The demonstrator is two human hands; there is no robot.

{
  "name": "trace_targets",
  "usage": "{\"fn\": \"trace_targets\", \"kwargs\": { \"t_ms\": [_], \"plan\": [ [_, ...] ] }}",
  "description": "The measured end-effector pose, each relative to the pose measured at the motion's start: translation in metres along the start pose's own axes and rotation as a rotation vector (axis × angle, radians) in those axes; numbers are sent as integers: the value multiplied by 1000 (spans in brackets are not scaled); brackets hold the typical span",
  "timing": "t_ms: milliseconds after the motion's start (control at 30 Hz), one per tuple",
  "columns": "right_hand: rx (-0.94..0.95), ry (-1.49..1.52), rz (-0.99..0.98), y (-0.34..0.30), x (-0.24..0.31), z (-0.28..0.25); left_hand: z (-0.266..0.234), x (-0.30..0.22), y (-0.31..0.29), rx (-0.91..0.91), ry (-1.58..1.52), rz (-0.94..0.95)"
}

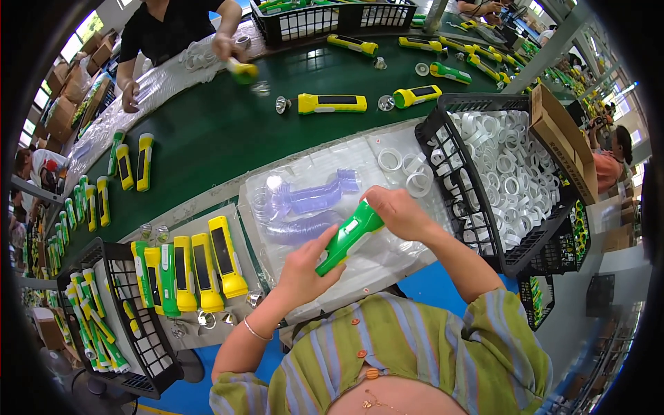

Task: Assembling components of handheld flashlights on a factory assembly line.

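A green flashlight [349, 235] is held slantwise in front of my chest, its wide head up and to the right. My left hand [302, 270] is closed around its narrow handle end. The fingers of my right hand [400, 213] grip the rim of the head, hiding its front opening. Behind the flashlight, rows of clear, bluish round lenses [304, 229] lie on a plastic-covered work surface [360, 266]. Several white rings [389, 160] sit loose beyond my right hand.
A black crate [494, 238] full of white rings stands on the right. Yellow and green flashlights [202, 266] line up at left, beside another black crate [117, 263]. Across the green conveyor belt [207, 138], carrying flashlights and reflectors, a person [166, 31] handles a flashlight.
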State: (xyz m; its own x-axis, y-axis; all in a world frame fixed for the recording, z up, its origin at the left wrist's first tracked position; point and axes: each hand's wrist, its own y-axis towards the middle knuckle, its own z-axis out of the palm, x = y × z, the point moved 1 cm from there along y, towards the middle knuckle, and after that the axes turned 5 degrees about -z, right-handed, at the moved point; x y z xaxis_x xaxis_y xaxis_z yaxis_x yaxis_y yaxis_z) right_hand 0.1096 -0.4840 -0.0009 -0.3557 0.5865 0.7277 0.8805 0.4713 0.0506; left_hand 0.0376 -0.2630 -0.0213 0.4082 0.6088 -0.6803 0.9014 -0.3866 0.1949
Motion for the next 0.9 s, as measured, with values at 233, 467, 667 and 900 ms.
{"fn": "trace_targets", "kwargs": {
  "t_ms": [233, 467, 667, 900],
  "plan": [
    [101, 1139, -83, 9, 23, 2, 17, 2, -11, 764, -1968, -437],
    [33, 864, -33, 9, 27, -1, 8, -27, -20, 382, -1079, -553],
    [68, 980, -443, 9, 49, -7, 19, -21, -28, 654, -1671, -553],
    [-92, 849, -58, 20, 35, -7, 21, -27, -10, 20, -488, -363]
  ]
}}
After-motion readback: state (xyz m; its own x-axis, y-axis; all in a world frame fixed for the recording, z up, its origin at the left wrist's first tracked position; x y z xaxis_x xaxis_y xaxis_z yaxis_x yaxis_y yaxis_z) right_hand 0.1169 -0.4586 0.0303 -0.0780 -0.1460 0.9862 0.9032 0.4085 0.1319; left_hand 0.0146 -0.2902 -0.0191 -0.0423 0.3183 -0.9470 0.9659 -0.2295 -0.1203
